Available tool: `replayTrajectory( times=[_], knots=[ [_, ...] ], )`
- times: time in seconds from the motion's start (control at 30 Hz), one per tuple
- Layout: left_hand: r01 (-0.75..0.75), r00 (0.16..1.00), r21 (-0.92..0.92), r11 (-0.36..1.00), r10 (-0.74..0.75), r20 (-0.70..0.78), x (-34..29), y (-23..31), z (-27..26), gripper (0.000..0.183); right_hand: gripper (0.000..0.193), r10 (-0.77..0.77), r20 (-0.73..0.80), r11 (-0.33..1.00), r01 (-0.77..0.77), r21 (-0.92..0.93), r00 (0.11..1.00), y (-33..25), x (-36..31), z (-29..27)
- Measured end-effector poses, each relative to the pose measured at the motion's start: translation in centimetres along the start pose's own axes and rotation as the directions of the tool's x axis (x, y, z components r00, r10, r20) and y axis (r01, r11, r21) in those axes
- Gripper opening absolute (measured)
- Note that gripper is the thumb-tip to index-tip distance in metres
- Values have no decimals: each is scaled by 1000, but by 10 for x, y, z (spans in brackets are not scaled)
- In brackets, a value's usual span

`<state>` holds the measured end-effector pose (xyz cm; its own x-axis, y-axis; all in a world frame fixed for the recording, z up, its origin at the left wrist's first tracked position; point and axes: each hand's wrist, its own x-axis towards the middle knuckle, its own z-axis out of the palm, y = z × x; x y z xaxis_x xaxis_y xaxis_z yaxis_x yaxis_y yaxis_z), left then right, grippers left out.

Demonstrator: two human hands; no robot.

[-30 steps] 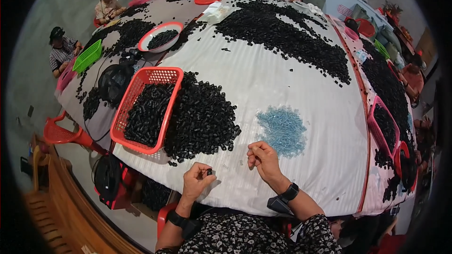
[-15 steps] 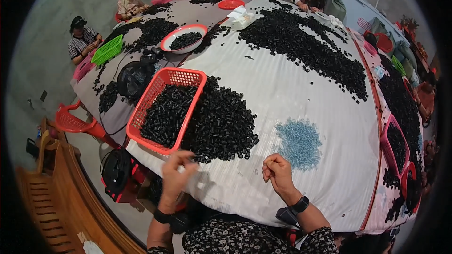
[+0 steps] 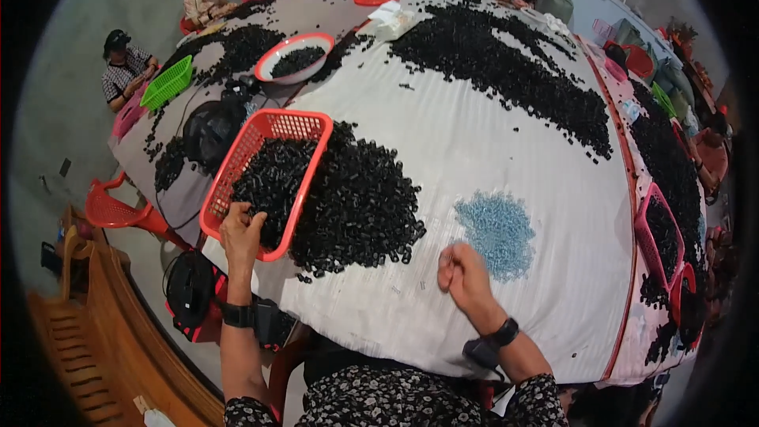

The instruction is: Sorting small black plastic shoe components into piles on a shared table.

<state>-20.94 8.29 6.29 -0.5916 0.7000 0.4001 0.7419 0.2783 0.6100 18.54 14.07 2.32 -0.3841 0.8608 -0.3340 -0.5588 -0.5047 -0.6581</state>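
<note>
A red perforated plastic basket (image 3: 303,203) holds many small black tube-shaped pieces (image 3: 273,170). My left hand (image 3: 241,233) reaches over its near left corner, thumb and fingers bent toward each other at the black pieces. Whether a piece is between them, I cannot make out. Beside the basket, on the white cloth, lies a heap of the same black pieces (image 3: 364,205). To its right is a smaller pile of clear bluish bits (image 3: 498,233). My right hand (image 3: 466,273) is just left of that pile, fingers curled into a pinch; anything in them is too small to see.
A larger spread of black pieces (image 3: 490,71) covers the far table. A white, red-rimmed bowl (image 3: 312,75) and a green basket (image 3: 168,83) stand far left. A pink basket (image 3: 656,237) is at the right. A red chair (image 3: 111,209) is beside the table; several people sit around it.
My left hand has moved left and up, from in front of the basket to over its near corner. My right hand stays beside the bluish pile. The whole view has shifted slightly.
</note>
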Motion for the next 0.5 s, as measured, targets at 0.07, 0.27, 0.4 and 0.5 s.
replayTrajectory(
  times=[0.07,0.27,0.4,0.5],
  knots=[
    [35,999,40,999,-36,35,0,6,-4,42,17,21,-5,997,-21,69,1000,-11,5,5],
    [33,998,-55,998,-30,53,-6,8,0,45,13,2,101,967,24,-252,995,8,3,4],
    [67,997,-93,993,-64,37,-10,16,-2,35,15,-36,169,918,100,-384,985,10,9,5],
    [-159,962,-213,964,102,-255,-27,29,1,16,15,-14,157,912,77,-404,987,8,8,2]
  ],
)
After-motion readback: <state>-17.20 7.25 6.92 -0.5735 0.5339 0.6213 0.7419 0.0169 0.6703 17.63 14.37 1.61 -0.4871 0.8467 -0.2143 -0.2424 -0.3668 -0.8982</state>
